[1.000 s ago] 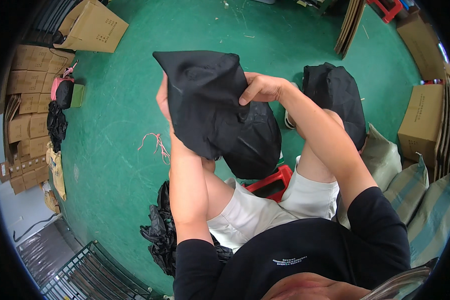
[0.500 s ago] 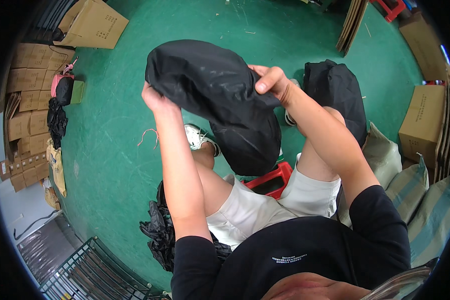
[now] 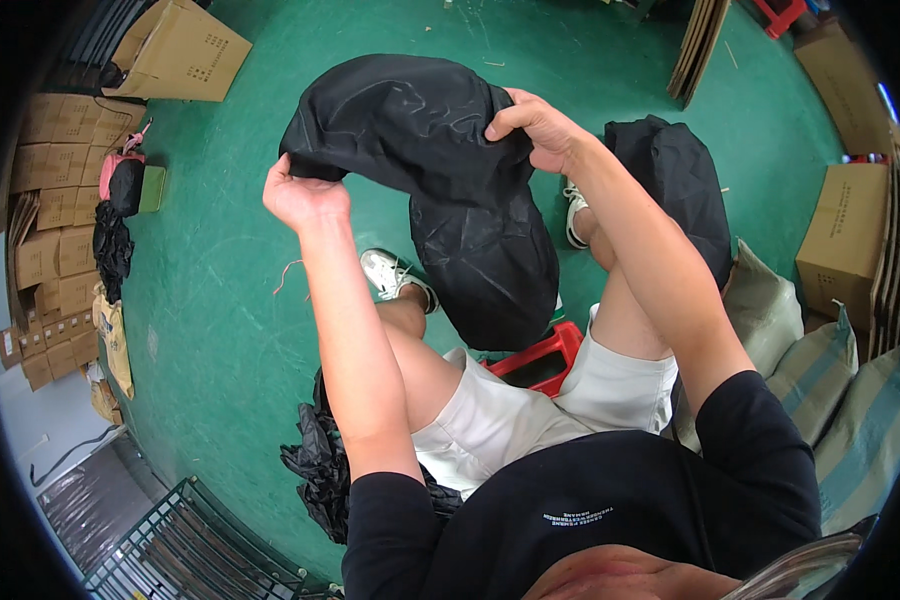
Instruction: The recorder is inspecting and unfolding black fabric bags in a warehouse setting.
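A black fabric cover point(image 3: 400, 115), rounded and puffed out, is stretched in the air between my two hands. My left hand point(image 3: 308, 200) grips its lower left edge, the fingers partly hidden behind and under the cloth. At the right end, my right hand point(image 3: 540, 130) pinches the edge with the thumb on the near side. Below it, between my legs, a second black fabric piece point(image 3: 485, 270) lies over a red plastic stool point(image 3: 555, 360). Where the two black pieces overlap, I cannot tell whether they touch.
Another black fabric bundle point(image 3: 670, 190) rests beyond my right knee. Crumpled black plastic point(image 3: 320, 470) lies by my left hip. Woven sacks point(image 3: 815, 370) stand at the right, near a carton point(image 3: 840, 235). Stacked cartons point(image 3: 60, 205) line the left wall; a metal rack point(image 3: 190, 545) is at lower left.
Both hands have moved farther from me and a little left, carrying the cover. Its right end has risen, uncovering more of the black piece below.
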`<state>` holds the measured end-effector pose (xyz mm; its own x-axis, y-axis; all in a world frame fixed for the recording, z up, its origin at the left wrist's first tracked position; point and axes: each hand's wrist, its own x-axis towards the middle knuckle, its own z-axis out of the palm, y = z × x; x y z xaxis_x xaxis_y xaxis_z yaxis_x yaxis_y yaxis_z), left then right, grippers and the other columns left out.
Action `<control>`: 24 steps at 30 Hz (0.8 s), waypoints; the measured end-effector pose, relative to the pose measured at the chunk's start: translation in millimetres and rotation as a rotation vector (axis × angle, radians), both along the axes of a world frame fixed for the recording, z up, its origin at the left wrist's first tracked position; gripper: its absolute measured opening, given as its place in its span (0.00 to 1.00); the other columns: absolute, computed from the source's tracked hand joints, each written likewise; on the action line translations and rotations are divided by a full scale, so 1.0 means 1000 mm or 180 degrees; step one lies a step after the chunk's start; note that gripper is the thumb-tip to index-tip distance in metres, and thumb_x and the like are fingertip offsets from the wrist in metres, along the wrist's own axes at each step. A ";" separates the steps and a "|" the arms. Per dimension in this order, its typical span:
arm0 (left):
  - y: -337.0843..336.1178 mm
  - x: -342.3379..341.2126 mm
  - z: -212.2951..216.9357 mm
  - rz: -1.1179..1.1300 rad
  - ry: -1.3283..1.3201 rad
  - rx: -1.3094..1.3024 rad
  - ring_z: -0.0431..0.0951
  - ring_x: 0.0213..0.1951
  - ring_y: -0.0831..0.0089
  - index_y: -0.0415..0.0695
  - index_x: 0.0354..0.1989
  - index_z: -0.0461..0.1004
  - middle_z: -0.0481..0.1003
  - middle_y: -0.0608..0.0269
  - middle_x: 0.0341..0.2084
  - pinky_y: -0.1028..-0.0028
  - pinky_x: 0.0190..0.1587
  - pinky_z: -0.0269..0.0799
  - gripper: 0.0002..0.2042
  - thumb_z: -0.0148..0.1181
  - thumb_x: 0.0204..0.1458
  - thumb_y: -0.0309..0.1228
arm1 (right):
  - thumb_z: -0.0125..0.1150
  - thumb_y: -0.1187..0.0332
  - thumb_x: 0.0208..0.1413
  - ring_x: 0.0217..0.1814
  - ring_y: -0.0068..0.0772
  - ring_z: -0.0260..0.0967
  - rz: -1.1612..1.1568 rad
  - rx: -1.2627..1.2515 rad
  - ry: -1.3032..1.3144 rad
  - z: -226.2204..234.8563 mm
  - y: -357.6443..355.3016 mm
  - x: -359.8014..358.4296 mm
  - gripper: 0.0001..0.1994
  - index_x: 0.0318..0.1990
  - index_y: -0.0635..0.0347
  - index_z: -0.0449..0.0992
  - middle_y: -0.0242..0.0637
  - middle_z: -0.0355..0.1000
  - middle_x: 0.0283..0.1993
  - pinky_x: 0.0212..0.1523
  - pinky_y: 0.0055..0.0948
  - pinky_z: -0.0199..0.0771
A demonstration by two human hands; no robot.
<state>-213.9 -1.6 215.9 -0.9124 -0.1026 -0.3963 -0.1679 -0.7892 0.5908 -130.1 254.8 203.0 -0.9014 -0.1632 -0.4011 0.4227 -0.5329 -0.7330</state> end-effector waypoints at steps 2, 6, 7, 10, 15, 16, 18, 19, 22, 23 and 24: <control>0.001 -0.001 -0.004 0.0095 -0.0166 -0.0331 0.70 0.51 0.58 0.36 0.43 0.71 0.72 0.52 0.45 0.61 0.58 0.61 0.13 0.44 0.52 0.27 | 0.56 0.80 0.35 0.41 0.33 0.72 -0.0028 0.0122 0.0069 -0.006 0.005 0.001 0.22 0.45 0.61 0.74 0.37 0.74 0.42 0.48 0.32 0.72; -0.011 -0.008 -0.027 0.0725 0.0139 -0.2381 0.71 0.50 0.66 0.34 0.43 0.71 0.73 0.53 0.43 0.68 0.55 0.63 0.13 0.52 0.50 0.26 | 0.54 0.82 0.34 0.41 0.31 0.72 0.0255 0.0040 0.0303 0.000 -0.003 0.002 0.24 0.45 0.64 0.72 0.36 0.74 0.40 0.47 0.30 0.73; 0.007 0.001 -0.015 0.0703 0.0574 -0.2337 0.71 0.49 0.70 0.34 0.42 0.72 0.74 0.55 0.43 0.72 0.55 0.61 0.12 0.56 0.49 0.25 | 0.54 0.83 0.34 0.38 0.30 0.73 0.0369 0.0036 0.0319 0.000 -0.002 0.004 0.21 0.43 0.64 0.74 0.36 0.75 0.38 0.45 0.29 0.74; 0.031 0.021 0.007 -0.1058 0.2142 -0.2706 0.70 0.50 0.70 0.39 0.43 0.74 0.74 0.59 0.46 0.67 0.58 0.59 0.12 0.58 0.49 0.27 | 0.55 0.84 0.35 0.36 0.27 0.74 0.0782 0.0065 0.0449 -0.005 -0.008 0.007 0.20 0.42 0.65 0.74 0.35 0.76 0.36 0.42 0.26 0.76; 0.048 0.041 -0.001 -0.2819 0.3342 -0.3223 0.62 0.61 0.61 0.43 0.47 0.73 0.73 0.58 0.49 0.62 0.65 0.51 0.20 0.62 0.43 0.33 | 0.57 0.83 0.37 0.36 0.22 0.74 0.1603 0.0187 0.0613 -0.012 -0.012 0.007 0.14 0.37 0.64 0.73 0.32 0.75 0.34 0.39 0.22 0.76; 0.046 0.043 0.000 -0.2905 0.3419 -0.3772 0.63 0.60 0.60 0.44 0.47 0.73 0.73 0.58 0.48 0.62 0.65 0.51 0.20 0.63 0.43 0.34 | 0.58 0.82 0.38 0.36 0.22 0.73 0.1756 0.0233 0.0657 -0.012 -0.013 0.009 0.13 0.36 0.64 0.73 0.32 0.74 0.34 0.39 0.22 0.76; 0.043 0.044 0.003 -0.2984 0.3474 -0.4315 0.65 0.59 0.58 0.45 0.47 0.73 0.73 0.57 0.48 0.61 0.65 0.51 0.20 0.63 0.43 0.35 | 0.58 0.82 0.40 0.36 0.21 0.73 0.1983 0.0330 0.0783 -0.014 -0.014 0.010 0.14 0.39 0.65 0.73 0.32 0.74 0.36 0.39 0.22 0.76; 0.041 0.043 0.006 -0.3161 0.3312 -0.4510 0.67 0.56 0.58 0.45 0.46 0.74 0.74 0.57 0.45 0.61 0.63 0.54 0.20 0.64 0.42 0.36 | 0.58 0.82 0.40 0.36 0.21 0.73 0.1985 0.0331 0.0771 -0.015 -0.014 0.010 0.14 0.39 0.65 0.73 0.32 0.74 0.36 0.39 0.22 0.76; 0.036 0.041 0.012 -0.3436 0.2901 -0.4671 0.72 0.50 0.58 0.44 0.44 0.74 0.76 0.57 0.39 0.62 0.57 0.62 0.21 0.65 0.41 0.38 | 0.57 0.82 0.42 0.37 0.20 0.73 0.2006 0.0374 0.0707 -0.018 -0.014 0.008 0.16 0.42 0.66 0.73 0.33 0.75 0.37 0.40 0.22 0.75; 0.034 0.041 0.013 -0.3530 0.2667 -0.4638 0.74 0.46 0.58 0.43 0.44 0.74 0.76 0.57 0.36 0.62 0.53 0.66 0.21 0.66 0.40 0.39 | 0.55 0.82 0.42 0.37 0.20 0.72 0.1997 0.0466 0.0696 -0.020 -0.013 0.005 0.16 0.43 0.65 0.73 0.32 0.75 0.37 0.40 0.22 0.75; 0.033 0.041 0.012 -0.3531 0.2664 -0.4643 0.74 0.46 0.58 0.43 0.44 0.74 0.76 0.57 0.36 0.62 0.53 0.66 0.21 0.66 0.40 0.39 | 0.54 0.82 0.43 0.38 0.19 0.72 0.1982 0.0554 0.0693 -0.022 -0.013 0.004 0.17 0.45 0.65 0.74 0.32 0.74 0.37 0.40 0.22 0.74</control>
